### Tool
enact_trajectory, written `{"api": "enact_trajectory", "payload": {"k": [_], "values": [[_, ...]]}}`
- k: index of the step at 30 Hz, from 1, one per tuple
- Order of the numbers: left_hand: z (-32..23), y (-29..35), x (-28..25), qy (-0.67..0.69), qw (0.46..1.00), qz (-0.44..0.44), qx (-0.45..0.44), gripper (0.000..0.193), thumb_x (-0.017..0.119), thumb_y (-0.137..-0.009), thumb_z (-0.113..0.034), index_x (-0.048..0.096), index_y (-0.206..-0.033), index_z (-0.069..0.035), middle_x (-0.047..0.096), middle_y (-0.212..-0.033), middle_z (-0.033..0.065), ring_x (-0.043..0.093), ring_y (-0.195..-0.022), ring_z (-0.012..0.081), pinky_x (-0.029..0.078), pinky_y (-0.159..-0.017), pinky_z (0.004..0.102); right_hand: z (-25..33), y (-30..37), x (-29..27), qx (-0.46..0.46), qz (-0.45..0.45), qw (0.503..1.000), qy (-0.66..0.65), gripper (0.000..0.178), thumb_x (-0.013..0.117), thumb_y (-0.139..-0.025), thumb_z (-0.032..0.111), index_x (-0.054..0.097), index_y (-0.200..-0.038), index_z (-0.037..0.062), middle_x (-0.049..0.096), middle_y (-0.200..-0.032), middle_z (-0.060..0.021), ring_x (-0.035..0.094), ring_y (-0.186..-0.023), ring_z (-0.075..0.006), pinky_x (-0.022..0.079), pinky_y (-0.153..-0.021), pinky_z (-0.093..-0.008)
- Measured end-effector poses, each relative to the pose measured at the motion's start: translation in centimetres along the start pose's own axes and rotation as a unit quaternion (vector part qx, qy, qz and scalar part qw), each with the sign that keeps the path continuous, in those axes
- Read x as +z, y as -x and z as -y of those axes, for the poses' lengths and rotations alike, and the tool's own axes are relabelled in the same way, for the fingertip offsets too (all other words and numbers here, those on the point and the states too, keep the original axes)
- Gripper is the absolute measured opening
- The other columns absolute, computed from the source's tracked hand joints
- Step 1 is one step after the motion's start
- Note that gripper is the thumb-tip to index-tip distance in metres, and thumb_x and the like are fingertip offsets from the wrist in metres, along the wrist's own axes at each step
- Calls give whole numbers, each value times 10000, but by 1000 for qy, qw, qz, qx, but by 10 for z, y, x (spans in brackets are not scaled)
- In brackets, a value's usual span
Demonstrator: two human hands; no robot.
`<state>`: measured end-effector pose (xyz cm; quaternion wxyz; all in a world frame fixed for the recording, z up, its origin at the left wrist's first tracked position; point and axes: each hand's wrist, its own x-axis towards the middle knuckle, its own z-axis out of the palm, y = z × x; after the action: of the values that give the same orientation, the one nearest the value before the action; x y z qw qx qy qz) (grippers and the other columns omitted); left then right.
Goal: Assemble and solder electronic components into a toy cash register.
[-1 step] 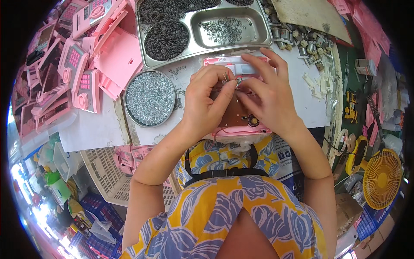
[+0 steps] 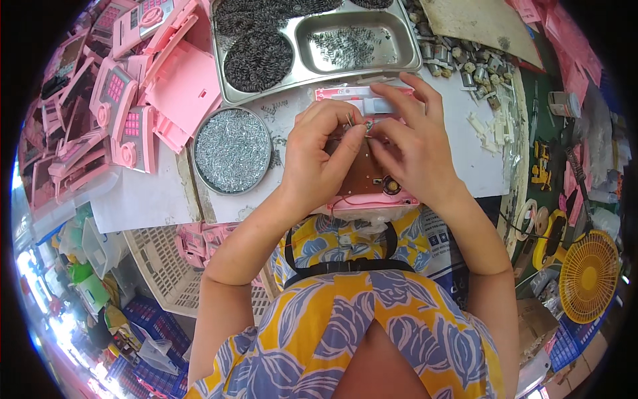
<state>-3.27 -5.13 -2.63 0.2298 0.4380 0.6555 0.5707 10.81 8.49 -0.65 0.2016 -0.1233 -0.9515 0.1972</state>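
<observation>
The left hand [image 2: 319, 156] and the right hand [image 2: 415, 146] are close together, fingers pinched on a tiny metal part over the brown board [image 2: 362, 174] inside a pink toy case [image 2: 372, 199] lying on the bench [image 2: 146, 196] just in front of the person. The case is open, so the work looks partly done. A round tin of screws [image 2: 231, 150] and a steel tray [image 2: 392, 63] sit near; a yellow fan [image 2: 588, 276] stands on the floor
</observation>
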Motion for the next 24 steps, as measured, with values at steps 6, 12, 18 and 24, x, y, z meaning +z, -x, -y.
{"api": "enact_trajectory", "payload": {"k": [6, 12, 18, 24], "values": [[-7, -3, -10, -204, 970, 60, 121, 452, 774, -684, -152, 677, -1122, -102, 575, -1167, 109, 535, -1033, 297, 393, -910, 422, -9, 4, -9, 7, -4, 999, -48, 179, 800, -689, 86, 685, -823, 56, 609, -1344, -105, 420, -1329, -413, 407, -1063, -491], [-3, -11, 3, -302, 934, 52, 181, 288, 804, -688, -165, 745, -970, -186, 568, -1158, 66, 514, -1033, 277, 366, -890, 434, -13, 11, -9, 15, -22, 997, -68, 162, 800, -692, 59, 684, -805, 62, 618, -1348, -95, 420, -1332, -402, 412, -1059, -471], [4, -13, -3, -258, 942, 44, 211, 218, 827, -678, -160, 750, -880, -186, 595, -1127, 35, 527, -1005, 264, 374, -881, 436, -16, 11, -10, 16, -20, 997, -70, 143, 789, -704, 73, 684, -801, 70, 618, -1352, -89, 419, -1328, -399, 401, -1062, -467], [1, 10, -16, -237, 915, 58, 321, 257, 807, -677, -145, 720, -918, -139, 613, -1099, 39, 541, -986, 270, 370, -862, 441, -19, 12, -9, 15, -26, 998, -63, 125, 780, -711, 89, 685, -791, 79, 624, -1340, -88, 425, -1318, -400, 394, -1060, -470]]}}
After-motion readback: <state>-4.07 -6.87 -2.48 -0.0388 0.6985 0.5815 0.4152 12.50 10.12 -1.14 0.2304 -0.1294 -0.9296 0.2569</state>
